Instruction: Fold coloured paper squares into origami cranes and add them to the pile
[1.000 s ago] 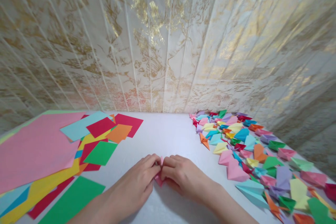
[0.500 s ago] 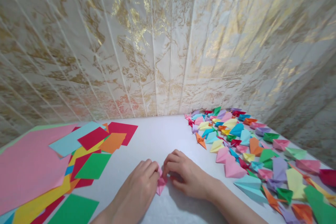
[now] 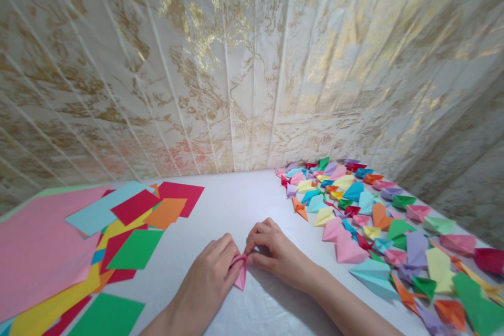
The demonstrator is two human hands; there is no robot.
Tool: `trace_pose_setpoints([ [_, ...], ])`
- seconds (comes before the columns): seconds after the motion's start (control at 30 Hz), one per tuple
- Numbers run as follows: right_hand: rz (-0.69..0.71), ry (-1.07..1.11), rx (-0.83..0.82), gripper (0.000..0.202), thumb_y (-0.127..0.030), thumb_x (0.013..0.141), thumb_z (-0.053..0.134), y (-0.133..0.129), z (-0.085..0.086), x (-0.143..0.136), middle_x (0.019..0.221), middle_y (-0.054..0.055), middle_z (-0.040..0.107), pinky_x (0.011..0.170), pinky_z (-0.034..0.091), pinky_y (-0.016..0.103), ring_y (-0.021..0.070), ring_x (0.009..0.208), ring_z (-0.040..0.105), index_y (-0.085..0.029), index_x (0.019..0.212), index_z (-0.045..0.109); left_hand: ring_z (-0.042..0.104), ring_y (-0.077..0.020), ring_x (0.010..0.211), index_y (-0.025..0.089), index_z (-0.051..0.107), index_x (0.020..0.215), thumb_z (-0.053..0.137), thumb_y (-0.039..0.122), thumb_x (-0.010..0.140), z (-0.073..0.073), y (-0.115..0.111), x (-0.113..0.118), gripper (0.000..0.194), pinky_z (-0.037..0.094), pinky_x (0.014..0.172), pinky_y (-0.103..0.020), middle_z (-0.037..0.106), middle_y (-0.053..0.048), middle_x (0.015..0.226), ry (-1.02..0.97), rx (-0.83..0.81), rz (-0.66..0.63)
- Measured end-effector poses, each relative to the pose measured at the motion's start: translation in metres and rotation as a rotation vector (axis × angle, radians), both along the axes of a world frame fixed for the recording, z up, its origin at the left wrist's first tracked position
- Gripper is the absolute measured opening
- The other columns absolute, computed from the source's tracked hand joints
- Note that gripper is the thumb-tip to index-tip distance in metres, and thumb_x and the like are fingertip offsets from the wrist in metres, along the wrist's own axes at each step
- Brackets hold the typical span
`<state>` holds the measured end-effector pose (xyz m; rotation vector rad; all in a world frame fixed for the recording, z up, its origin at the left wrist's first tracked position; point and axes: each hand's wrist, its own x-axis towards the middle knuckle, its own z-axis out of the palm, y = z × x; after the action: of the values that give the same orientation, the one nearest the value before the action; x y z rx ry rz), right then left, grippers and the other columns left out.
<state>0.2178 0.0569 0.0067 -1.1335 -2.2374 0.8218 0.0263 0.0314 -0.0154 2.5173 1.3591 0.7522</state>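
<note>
A small folded pink paper is held between my two hands, low in the middle of the head view, its pointed end toward me. My left hand grips its left side, the thumb pressed against the folded layers. On the other side, the thumb and forefinger of my right hand pinch the paper's upper right edge. Part of the paper is hidden behind my left fingers.
Flat coloured sheets lie at left on the white table, among them a large pink sheet and a green one. Many folded paper pieces cover the right side. A patterned curtain hangs behind.
My right thumb and forefinger have closed on the pink paper's edge. The paper now stands up in a curve near its top, where it lay flatter before. The view has shifted slightly.
</note>
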Motion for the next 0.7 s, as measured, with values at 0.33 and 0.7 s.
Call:
trace_pose_setpoints([
  [0.33,-0.135,-0.112,-0.022,0.015,-0.016,0.072,0.081,-0.004,0.0,-0.016,0.091,0.0,0.064,0.085,0.038,0.034,0.0205,0.095,0.05,-0.023,0.081,0.071,0.062,-0.0153,0.075,0.021,0.055,0.076,0.043,0.016,0.094,0.015,0.004,-0.005,0.022,0.048,0.07,-0.026,0.06,0.001,0.081,-0.19,-0.246,-0.019],
  [0.7,-0.06,-0.344,-0.097,0.013,-0.023,0.07,0.082,0.015,0.008,-0.024,0.092,0.004,0.064,0.077,0.035,0.031,0.0227,0.093,0.051,-0.02,0.079,0.073,0.056,-0.0165,0.068,0.021,0.051,0.073,0.046,0.027,0.092,0.011,0.009,-0.002,0.021,0.041,0.065,-0.028,0.055,0.001,0.077,-0.175,-0.319,0.029],
])
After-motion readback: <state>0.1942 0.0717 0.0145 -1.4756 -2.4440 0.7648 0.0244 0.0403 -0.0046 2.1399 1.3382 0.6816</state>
